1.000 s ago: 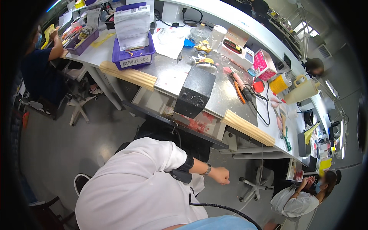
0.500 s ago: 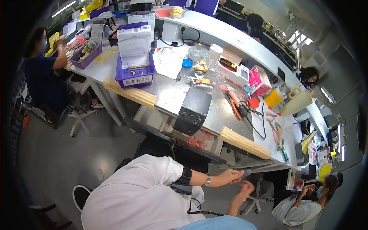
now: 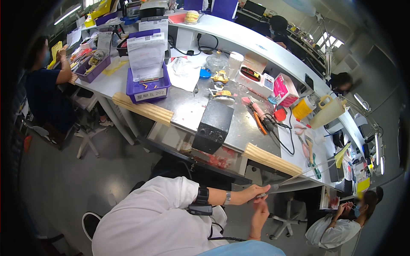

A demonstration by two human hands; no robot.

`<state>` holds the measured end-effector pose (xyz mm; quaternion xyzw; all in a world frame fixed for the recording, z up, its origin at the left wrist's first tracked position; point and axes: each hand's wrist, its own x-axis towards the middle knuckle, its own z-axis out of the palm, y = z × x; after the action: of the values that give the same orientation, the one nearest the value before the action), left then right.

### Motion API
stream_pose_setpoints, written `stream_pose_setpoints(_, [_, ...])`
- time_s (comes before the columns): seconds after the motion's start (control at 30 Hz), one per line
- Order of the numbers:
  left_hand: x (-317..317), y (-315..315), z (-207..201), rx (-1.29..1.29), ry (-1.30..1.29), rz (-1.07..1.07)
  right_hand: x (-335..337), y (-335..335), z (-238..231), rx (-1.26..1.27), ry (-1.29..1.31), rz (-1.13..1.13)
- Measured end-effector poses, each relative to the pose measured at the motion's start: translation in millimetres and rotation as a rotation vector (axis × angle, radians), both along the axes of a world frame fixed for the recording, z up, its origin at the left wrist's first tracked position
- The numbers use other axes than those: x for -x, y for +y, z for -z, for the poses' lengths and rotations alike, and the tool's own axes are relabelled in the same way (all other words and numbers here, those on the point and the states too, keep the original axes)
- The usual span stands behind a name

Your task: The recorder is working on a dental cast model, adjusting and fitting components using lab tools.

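My left hand (image 3: 248, 194), with a metal-banded watch on the wrist, is closed, thumb and fingers pinched over a small greyish piece (image 3: 261, 195). My right hand (image 3: 259, 216) sits just below, its bent fingertips raised to the same piece. What the piece is cannot be made out. A blurred pale shape (image 3: 274, 187) shows just past my left thumb, with a faint thin line running from it toward the bench's right end. Both hands are off the bench, below its front edge and right of the open drawer (image 3: 200, 161).
On the bench (image 3: 188, 113) stand a black block-shaped box (image 3: 213, 126), a purple tray (image 3: 147, 85), dental models (image 3: 222, 94), orange-handled pliers (image 3: 259, 123), a corded handpiece (image 3: 269, 121) and a beige pitcher (image 3: 328, 112). Wooden rests (image 3: 273, 160) line the front edge. Co-workers sit left and right.
My right hand has moved up and left to meet my left hand; they were apart before. My left hand has shifted slightly up. The view has shifted a little.
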<state>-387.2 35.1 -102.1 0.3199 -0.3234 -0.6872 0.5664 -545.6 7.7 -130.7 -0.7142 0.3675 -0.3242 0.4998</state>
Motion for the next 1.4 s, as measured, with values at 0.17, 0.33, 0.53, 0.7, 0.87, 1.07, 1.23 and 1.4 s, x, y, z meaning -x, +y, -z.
stream_pose_setpoints(0.17, [18, -3, 41, 0.013, 0.123, 0.13, -18, 17, -47, -0.028, 0.017, 0.027])
stream_pose_setpoints(0.33, [6, -8, 64, 0.125, -0.036, -0.019, -18, 4, -51, 0.048, -0.596, 0.207])
stream_pose_setpoints(0.53, [21, 8, 86, -0.051, -0.65, 0.238, -31, 12, -87, -0.353, -0.745, 0.159])
stream_pose_setpoints(0.7, [25, 11, 107, 0.004, -0.629, 0.309, -44, 18, -86, -0.109, -0.616, 0.061])
stream_pose_setpoints(0.87, [19, 13, 81, -0.059, -0.6, 0.426, -46, 14, -84, -0.099, -0.583, 0.068])
stream_pose_setpoints(1.07, [-8, 21, 47, 0.121, -0.815, 0.291, -44, 11, -81, -0.237, -0.655, 0.119])
stream_pose_setpoints(1.23, [-109, 61, -111, 0.33, -1.086, -0.625, -37, -4, -84, -0.156, -0.666, 0.214])
stream_pose_setpoints(1.4, [-250, 55, -161, -0.331, -1.544, -1.237, -36, -11, -84, -0.229, -0.656, 0.188])
